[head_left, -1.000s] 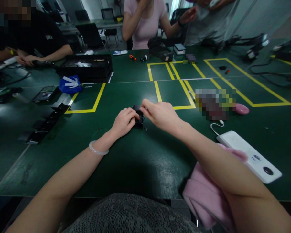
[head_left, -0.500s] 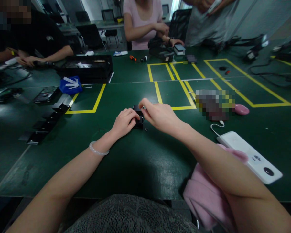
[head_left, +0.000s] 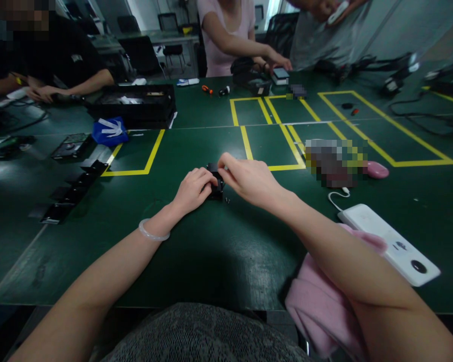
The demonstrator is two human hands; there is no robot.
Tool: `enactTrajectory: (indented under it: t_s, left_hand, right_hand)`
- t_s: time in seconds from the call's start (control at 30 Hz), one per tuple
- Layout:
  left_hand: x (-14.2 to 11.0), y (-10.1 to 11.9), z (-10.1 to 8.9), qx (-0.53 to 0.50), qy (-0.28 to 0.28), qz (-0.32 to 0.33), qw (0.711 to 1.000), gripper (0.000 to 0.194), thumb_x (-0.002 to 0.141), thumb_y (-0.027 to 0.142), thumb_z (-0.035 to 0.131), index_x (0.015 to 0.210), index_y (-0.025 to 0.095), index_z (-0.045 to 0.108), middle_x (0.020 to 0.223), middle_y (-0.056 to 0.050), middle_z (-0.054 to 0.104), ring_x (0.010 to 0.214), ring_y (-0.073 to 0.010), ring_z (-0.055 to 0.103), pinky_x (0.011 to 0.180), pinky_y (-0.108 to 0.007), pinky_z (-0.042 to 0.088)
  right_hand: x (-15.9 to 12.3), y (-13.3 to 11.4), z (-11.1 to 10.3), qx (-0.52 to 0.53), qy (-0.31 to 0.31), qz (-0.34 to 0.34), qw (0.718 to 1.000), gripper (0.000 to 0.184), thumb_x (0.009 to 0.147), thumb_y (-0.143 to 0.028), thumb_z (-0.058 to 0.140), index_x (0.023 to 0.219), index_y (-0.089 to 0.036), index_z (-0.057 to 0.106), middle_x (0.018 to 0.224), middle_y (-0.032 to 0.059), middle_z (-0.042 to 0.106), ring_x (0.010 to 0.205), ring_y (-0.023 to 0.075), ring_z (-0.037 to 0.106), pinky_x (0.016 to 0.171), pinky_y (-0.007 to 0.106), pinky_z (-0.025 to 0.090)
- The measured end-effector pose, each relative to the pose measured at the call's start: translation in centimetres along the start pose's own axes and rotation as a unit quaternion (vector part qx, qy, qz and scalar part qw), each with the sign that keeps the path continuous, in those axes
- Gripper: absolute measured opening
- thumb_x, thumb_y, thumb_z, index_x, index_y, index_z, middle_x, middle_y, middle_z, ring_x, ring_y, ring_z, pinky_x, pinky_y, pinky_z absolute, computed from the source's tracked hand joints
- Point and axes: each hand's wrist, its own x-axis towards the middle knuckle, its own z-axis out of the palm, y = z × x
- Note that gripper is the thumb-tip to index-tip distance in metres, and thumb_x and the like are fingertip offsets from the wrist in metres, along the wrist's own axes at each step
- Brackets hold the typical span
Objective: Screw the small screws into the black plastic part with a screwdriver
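A small black block-like part (head_left: pixel 215 194) lies on the green table (head_left: pixel 196 266) in front of me. My left hand (head_left: pixel 197 189) rests against its left side, fingers curled over it and holding it down. Over its right edge, my right hand (head_left: pixel 245 180) is closed in a pinch, with the fingertips just above the part. Whatever sits in that pinch is hidden by the fingers. Tiny screws (head_left: pixel 227 200) lie on the table just right of the black part.
Left stand a row of black brackets (head_left: pixel 73 193), a hard drive (head_left: pixel 71 146), a blue pouch (head_left: pixel 110 131) and a black bin (head_left: pixel 136 105). Right are a white power bank (head_left: pixel 390 244), pink cloth (head_left: pixel 320 301) and pink oval object (head_left: pixel 376 169). Co-workers sit and stand opposite.
My hands and the black part stay almost where they were. Across the table, a co-worker's arm has reached out to the right, toward a small box-shaped device.
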Motion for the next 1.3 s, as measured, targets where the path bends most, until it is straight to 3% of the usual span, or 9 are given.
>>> enactTrajectory:
  t_s: [0.67,1.13,1.3]
  left_hand:
    - [0.09,0.11,-0.16,0.002,-0.009,-0.003,1.0,0.019,0.093,0.013,0.045,0.091,0.02,0.062,0.096,-0.006,0.065,0.09,-0.0224,0.056,0.081,-0.037,0.043]
    - [-0.02,-0.01,0.03,-0.001,-0.007,-0.001,1.0,0.018,0.091,0.012,0.045,0.091,0.019,0.062,0.096,-0.006,0.063,0.09,-0.023,0.055,0.081,-0.038,0.043]
    - [-0.04,0.28,-0.08,-0.004,-0.014,0.002,1.0,0.019,0.092,0.013,0.045,0.089,0.02,0.063,0.094,-0.006,0.063,0.09,-0.0227,0.055,0.081,-0.038,0.043]
  right_hand:
    - [0.01,-0.14,-0.16,-0.015,-0.011,0.019,1.0,0.034,0.103,-0.033,0.031,0.124,-0.019,0.055,0.091,0.0073,0.075,0.077,0.0204,0.066,0.059,0.029,0.022]
    - [-0.09,-0.13,0.07,0.031,-0.002,-0.013,0.999,0.039,0.105,-0.037,0.026,0.118,-0.017,0.057,0.092,0.0073,0.074,0.076,0.0187,0.064,0.06,0.028,0.025]
    - [0.0,0.01,-0.13,-0.009,-0.014,0.008,1.0,0.043,0.105,-0.042,0.025,0.115,-0.019,0.059,0.091,0.0072,0.074,0.076,0.0193,0.064,0.061,0.029,0.022]
